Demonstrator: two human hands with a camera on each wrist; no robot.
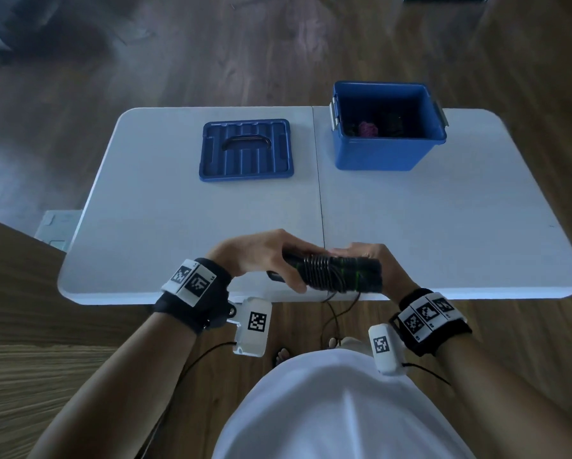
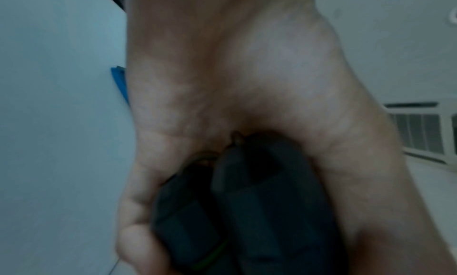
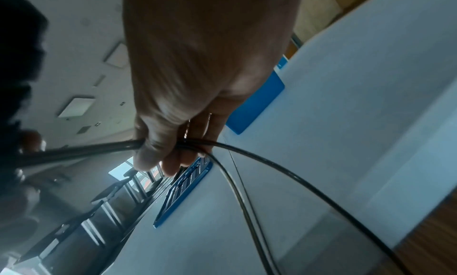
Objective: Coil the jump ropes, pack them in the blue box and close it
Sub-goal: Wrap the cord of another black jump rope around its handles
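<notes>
Left hand (image 1: 261, 256) and right hand (image 1: 370, 260) both clasp black foam-handled jump rope (image 1: 334, 273), thin cord wound round handles; open blue plastic box (image 1: 374, 154) beyond, ribbed lid (image 1: 246, 150) beside it.

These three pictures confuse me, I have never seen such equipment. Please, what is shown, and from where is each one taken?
No machine: a person wears cameras. The head view looks down at a white folding table. On it lie a flat blue plastic lid and an open blue plastic box. The left hand and right hand grip a black jump rope, its thin cord wound round the handles. The other two pictures come from wrist cameras: the left shows the handles, the right the loose cord.
</notes>
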